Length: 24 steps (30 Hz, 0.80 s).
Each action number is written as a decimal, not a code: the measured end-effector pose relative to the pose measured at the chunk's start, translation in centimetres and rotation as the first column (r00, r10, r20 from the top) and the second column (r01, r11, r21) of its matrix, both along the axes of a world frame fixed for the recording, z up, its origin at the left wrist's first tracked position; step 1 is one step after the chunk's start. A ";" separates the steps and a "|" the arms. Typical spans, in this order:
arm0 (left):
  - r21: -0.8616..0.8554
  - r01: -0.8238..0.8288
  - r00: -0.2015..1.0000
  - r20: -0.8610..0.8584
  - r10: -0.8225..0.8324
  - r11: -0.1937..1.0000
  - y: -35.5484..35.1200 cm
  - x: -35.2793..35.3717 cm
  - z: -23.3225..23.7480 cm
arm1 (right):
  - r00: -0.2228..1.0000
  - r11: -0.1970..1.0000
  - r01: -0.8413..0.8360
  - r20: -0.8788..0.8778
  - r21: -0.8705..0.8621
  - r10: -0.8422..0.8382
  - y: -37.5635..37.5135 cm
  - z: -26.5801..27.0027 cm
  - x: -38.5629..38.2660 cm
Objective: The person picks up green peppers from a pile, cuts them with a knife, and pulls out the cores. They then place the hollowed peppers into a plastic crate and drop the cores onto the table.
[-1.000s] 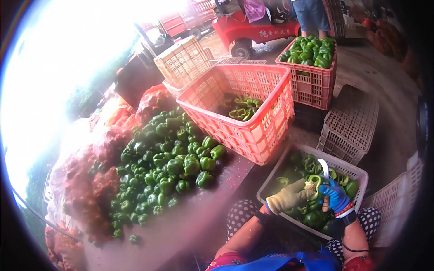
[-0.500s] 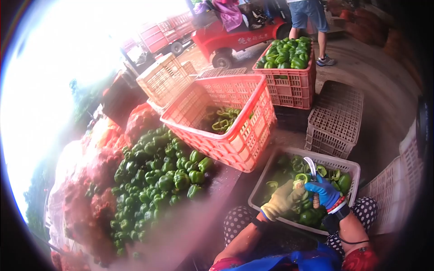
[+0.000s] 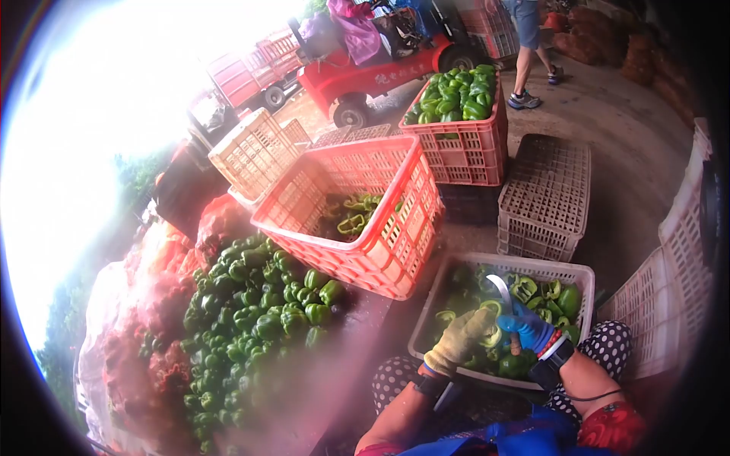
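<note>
My left hand [image 3: 461, 339], in a yellowish glove, is closed around a cut green pepper [image 3: 493, 308]. My right hand [image 3: 528, 328], in a blue glove, grips a knife with a curved blade [image 3: 499, 289]; part of its wooden handle shows below the fingers. The blade points up and to the left, beside the pepper. Both hands are close together above a pale plastic crate [image 3: 587, 283] in front of my knees. Cut pepper pieces [image 3: 525, 287] and larger green peppers [image 3: 569, 301] lie inside it. The fingertips of the left glove are partly blurred.
A heap of whole green peppers [image 3: 258, 304] lies to the left. A tilted red crate [image 3: 411, 228] holds some cut pieces. Behind it stands a full red crate of peppers [image 3: 465, 156], with a grey upturned crate [image 3: 547, 182] alongside. A red vehicle [image 3: 380, 76] and a walking person [image 3: 526, 53] are farther back.
The view has shifted slightly. The knife blade leans farther left, and my right hand has turned a little. In the background, the person has taken a step.
</note>
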<state>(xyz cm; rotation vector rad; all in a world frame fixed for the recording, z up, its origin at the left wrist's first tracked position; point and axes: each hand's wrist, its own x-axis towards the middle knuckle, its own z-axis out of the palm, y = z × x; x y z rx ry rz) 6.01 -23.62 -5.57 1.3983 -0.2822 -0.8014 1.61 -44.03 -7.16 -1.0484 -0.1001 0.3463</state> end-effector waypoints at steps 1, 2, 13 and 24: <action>-0.011 0.041 0.998 -0.049 -0.042 0.999 0.2 0.2 1.1 | 1.000 1.000 0.026 -0.008 -0.018 -0.026 0.1 0.1 -0.2; -0.024 0.083 0.992 -0.095 -0.085 0.996 0.3 0.3 1.6 | 0.999 0.998 0.051 -0.016 -0.037 -0.051 0.3 0.1 -0.4; 0.148 -0.315 0.881 0.413 0.231 0.937 -0.5 1.7 -5.2 | 0.986 0.988 0.152 -0.072 -0.032 -0.154 0.2 -4.7 1.1; 0.332 -0.270 0.959 0.174 0.223 0.904 -1.9 2.2 -5.6 | 0.993 0.930 0.112 0.006 -0.350 -0.117 0.2 -4.8 1.6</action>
